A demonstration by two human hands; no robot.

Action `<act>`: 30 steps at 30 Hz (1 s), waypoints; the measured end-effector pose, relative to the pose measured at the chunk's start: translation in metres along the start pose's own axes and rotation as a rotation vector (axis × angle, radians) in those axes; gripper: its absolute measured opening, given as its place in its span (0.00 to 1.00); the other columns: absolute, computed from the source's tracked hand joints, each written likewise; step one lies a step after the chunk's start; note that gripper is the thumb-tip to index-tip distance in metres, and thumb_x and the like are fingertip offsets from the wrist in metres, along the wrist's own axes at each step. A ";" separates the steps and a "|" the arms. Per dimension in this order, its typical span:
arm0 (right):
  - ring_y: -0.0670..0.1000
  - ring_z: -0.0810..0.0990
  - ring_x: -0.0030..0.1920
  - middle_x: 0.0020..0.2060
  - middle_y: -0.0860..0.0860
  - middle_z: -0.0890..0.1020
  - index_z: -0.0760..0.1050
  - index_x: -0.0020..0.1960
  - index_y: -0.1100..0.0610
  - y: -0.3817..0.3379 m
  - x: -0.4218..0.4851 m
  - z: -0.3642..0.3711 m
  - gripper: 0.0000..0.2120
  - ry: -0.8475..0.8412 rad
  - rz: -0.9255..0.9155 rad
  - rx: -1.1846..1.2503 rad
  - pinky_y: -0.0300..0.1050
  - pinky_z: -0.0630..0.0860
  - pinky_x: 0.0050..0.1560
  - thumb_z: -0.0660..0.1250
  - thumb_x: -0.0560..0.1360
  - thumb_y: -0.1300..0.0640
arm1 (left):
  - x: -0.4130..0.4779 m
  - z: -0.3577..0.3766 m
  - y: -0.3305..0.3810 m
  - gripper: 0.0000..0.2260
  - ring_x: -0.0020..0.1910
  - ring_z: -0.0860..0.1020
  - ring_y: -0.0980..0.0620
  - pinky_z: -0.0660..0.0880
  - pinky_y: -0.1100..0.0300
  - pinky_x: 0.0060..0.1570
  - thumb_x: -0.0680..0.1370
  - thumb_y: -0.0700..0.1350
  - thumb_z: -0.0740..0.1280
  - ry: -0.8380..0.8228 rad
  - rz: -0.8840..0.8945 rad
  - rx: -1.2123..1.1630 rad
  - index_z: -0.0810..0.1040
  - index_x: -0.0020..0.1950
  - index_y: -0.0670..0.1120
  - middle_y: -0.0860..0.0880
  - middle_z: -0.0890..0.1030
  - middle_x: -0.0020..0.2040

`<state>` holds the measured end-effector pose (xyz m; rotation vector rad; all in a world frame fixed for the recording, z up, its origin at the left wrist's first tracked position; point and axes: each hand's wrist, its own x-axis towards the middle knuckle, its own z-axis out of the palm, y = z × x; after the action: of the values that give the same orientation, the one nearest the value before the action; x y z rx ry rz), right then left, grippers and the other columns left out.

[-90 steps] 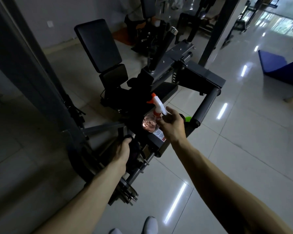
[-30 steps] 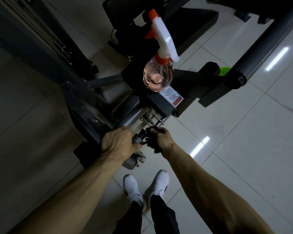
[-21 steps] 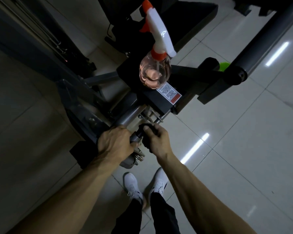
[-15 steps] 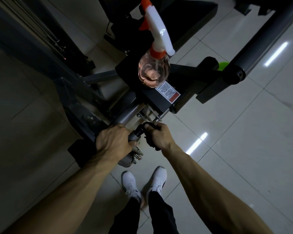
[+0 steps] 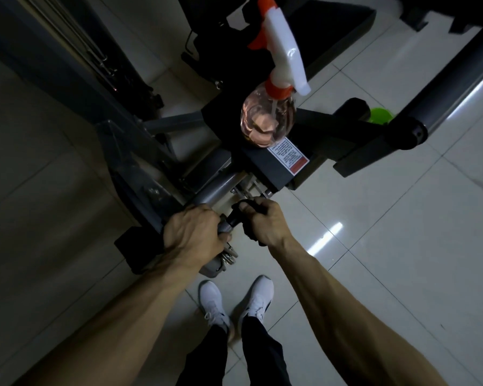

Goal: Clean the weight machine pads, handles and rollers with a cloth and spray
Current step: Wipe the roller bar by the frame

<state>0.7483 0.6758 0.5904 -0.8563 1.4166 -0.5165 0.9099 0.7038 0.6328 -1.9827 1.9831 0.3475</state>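
Over pale tiles (image 5: 402, 246), the left hand (image 5: 193, 235) grips the machine's bar (image 5: 215, 188); the right hand (image 5: 265, 221) squeezes a cloth (image 5: 250, 235) round its handle (image 5: 232, 220).

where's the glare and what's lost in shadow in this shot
Head view: lights glare in streaks on the floor tiles and the roller; the frame's left side sinks into shadow; the black cloth in the right hand and the bar under the left hand barely show; the wide lens bows straight lines.

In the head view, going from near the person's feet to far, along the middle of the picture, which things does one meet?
white shoes → right hand gripping the black cloth → warning label → spray bottle
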 end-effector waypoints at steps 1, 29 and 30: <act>0.47 0.70 0.22 0.28 0.53 0.76 0.79 0.48 0.58 0.001 0.000 0.000 0.09 -0.002 0.018 0.000 0.37 0.64 0.21 0.65 0.84 0.56 | 0.000 0.000 0.000 0.19 0.51 0.79 0.51 0.76 0.57 0.42 0.73 0.68 0.68 -0.006 -0.002 -0.003 0.84 0.51 0.55 0.55 0.81 0.55; 0.52 0.77 0.43 0.43 0.50 0.80 0.77 0.50 0.53 0.033 0.035 0.025 0.12 -0.042 -0.682 -0.598 0.51 0.76 0.45 0.60 0.82 0.46 | -0.002 -0.003 0.003 0.17 0.51 0.80 0.49 0.76 0.57 0.44 0.74 0.64 0.71 0.018 -0.042 -0.023 0.82 0.50 0.52 0.52 0.83 0.51; 0.52 0.78 0.40 0.40 0.49 0.81 0.77 0.47 0.52 0.030 0.036 0.031 0.12 -0.001 -0.556 -0.546 0.51 0.77 0.43 0.60 0.81 0.45 | -0.002 -0.003 0.004 0.17 0.51 0.80 0.50 0.75 0.57 0.43 0.74 0.64 0.71 0.020 -0.044 -0.023 0.82 0.50 0.52 0.52 0.83 0.50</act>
<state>0.7779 0.6732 0.5427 -1.7144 1.3280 -0.5461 0.9060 0.7041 0.6363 -2.0479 1.9528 0.3436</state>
